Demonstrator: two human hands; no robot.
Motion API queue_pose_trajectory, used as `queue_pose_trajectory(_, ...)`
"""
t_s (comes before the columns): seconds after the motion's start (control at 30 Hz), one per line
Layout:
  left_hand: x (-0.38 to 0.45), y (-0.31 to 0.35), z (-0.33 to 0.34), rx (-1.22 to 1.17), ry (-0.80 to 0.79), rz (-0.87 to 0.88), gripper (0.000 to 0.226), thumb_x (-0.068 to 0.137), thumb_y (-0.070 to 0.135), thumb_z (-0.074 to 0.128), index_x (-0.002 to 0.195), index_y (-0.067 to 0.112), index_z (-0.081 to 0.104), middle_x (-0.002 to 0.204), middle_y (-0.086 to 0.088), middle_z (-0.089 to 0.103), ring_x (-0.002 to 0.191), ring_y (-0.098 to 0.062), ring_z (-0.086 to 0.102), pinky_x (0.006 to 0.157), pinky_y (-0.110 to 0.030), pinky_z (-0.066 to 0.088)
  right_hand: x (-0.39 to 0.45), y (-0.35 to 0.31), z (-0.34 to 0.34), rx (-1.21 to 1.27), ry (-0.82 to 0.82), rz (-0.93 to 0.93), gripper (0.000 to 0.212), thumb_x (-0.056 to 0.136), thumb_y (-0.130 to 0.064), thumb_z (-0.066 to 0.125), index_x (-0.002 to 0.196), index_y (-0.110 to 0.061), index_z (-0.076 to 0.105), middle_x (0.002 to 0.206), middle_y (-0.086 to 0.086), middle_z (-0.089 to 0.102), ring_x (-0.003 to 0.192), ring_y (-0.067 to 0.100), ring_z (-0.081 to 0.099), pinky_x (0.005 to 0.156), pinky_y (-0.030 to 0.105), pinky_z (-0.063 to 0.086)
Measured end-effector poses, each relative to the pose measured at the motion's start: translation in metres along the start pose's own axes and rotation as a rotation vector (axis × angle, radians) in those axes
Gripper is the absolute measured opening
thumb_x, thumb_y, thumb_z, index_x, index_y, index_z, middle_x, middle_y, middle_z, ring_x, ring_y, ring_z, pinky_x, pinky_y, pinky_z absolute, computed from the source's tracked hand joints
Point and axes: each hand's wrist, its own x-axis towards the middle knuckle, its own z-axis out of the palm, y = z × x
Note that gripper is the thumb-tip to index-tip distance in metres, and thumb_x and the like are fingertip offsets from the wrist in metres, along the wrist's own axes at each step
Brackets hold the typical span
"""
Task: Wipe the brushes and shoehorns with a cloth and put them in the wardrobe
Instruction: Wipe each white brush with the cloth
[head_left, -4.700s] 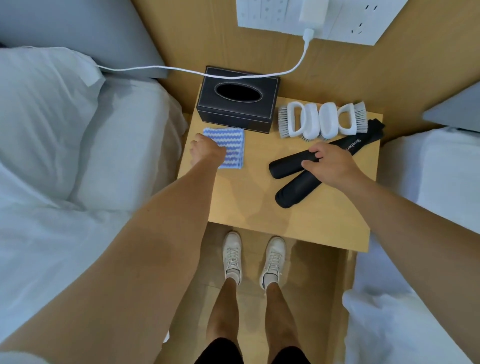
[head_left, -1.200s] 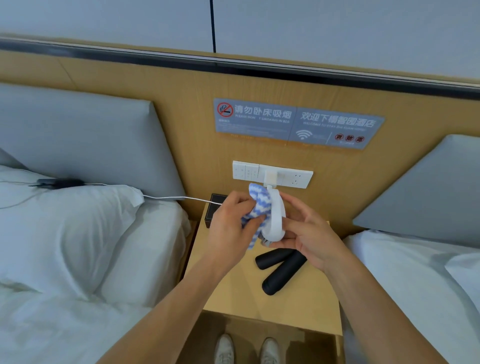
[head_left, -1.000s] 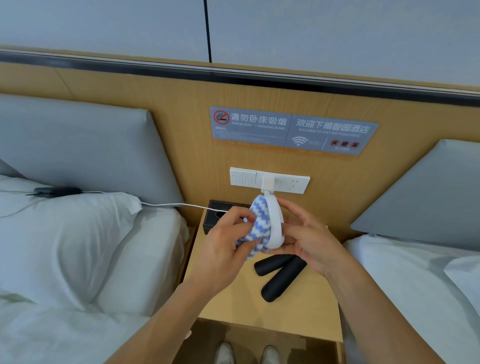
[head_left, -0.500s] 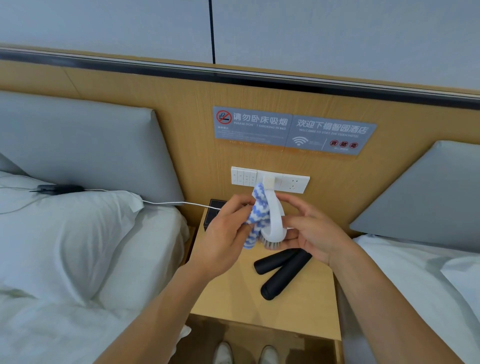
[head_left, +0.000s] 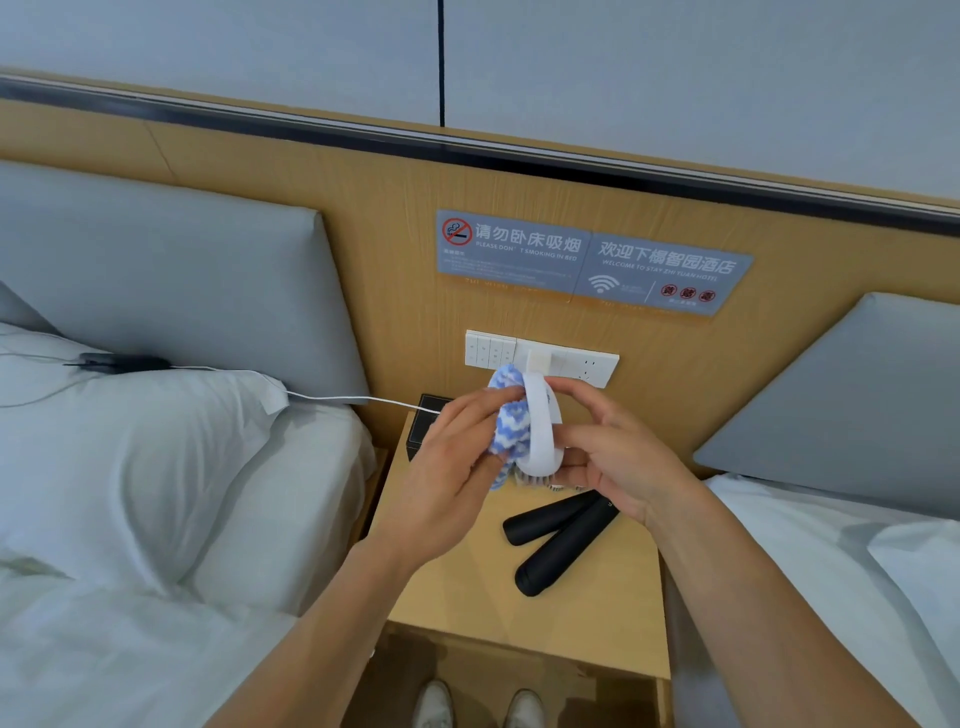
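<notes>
A white brush (head_left: 541, 431) is held up in the air above the back edge of the wooden nightstand (head_left: 597, 623), its bristles pointing down. The right hand (head_left: 613, 462) grasps it, thumb on top and fingers curled round its far side. Against its left face lies a blue-and-white cloth (head_left: 506, 421), bunched and pinched in the fingers of the left hand (head_left: 457, 473). Below, on the nightstand top toward its right edge, two black shoehorns (head_left: 561, 540) lie side by side, touching, their rounded ends pointing to the front left. A black tissue box (head_left: 428, 421) sits at the back left corner, mostly hidden behind the left hand. A white cable (head_left: 358, 399) runs from there over the pillow (head_left: 130, 457) of the left bed. On the wooden wall panel behind are a switch plate (head_left: 540, 358) and a grey sign (head_left: 592, 262).
</notes>
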Motion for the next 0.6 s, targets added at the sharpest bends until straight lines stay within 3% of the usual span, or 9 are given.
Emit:
queue_pose_trajectory(0.13,-0.012,0.000,0.002,-0.154,-0.065,-0.094,0.042,0.100,0.012,0.047,0.140,0.026,0.049,0.146,0.023,0.040,0.137,-0.014,0.036,0.108,-0.038,0.042,0.004,0.005,0.001,0.044,0.035,0.030,0.050,0.090,0.004,0.065,0.128,-0.028,0.061,0.102,0.016,0.076,0.089,0.037,0.075,0.068,0.044,0.062)
queue_pose_trajectory(0.23,-0.024,0.007,0.008,-0.268,-0.014,-0.156,0.040,0.100,0.017,0.051,0.137,0.033,0.050,0.143,0.019,0.044,0.132,-0.015,0.044,0.104,-0.042,0.046,0.006,0.010,0.005,0.082,0.083,0.051,0.050,0.090,0.005,0.062,0.128,-0.027,0.061,0.103,0.017,0.076,0.090,0.037,0.075,0.071,0.047,0.062)
queue_pose_trajectory(0.43,-0.024,0.028,0.039,-0.164,0.388,-0.370,0.045,0.085,0.033,0.075,0.125,0.038,0.056,0.127,0.021,0.054,0.113,-0.006,0.058,0.087,-0.025,0.054,0.008,0.021,0.037,0.220,0.221,0.043,0.047,0.092,0.004,0.060,0.127,-0.028,0.058,0.101,0.014,0.076,0.076,0.025,0.074,0.053,0.031,0.054)
queue_pose_trajectory(0.5,-0.021,0.025,0.036,-0.124,0.456,-0.371,0.043,0.083,0.033,0.077,0.121,0.038,0.058,0.116,0.019,0.060,0.106,-0.008,0.062,0.081,-0.022,0.054,0.007,0.024,0.046,0.264,0.233,0.026,0.045,0.092,0.000,0.063,0.126,-0.029,0.056,0.108,0.014,0.074,0.084,0.028,0.076,0.058,0.033,0.058)
queue_pose_trajectory(0.6,-0.016,0.016,0.019,-0.130,0.391,-0.308,0.031,0.083,0.032,0.076,0.105,0.046,0.059,0.095,0.022,0.066,0.090,-0.004,0.065,0.069,-0.012,0.049,0.002,0.023,0.045,0.228,0.242,0.014,0.044,0.092,-0.005,0.068,0.126,-0.030,0.053,0.113,0.015,0.072,0.091,0.030,0.076,0.073,0.043,0.063)
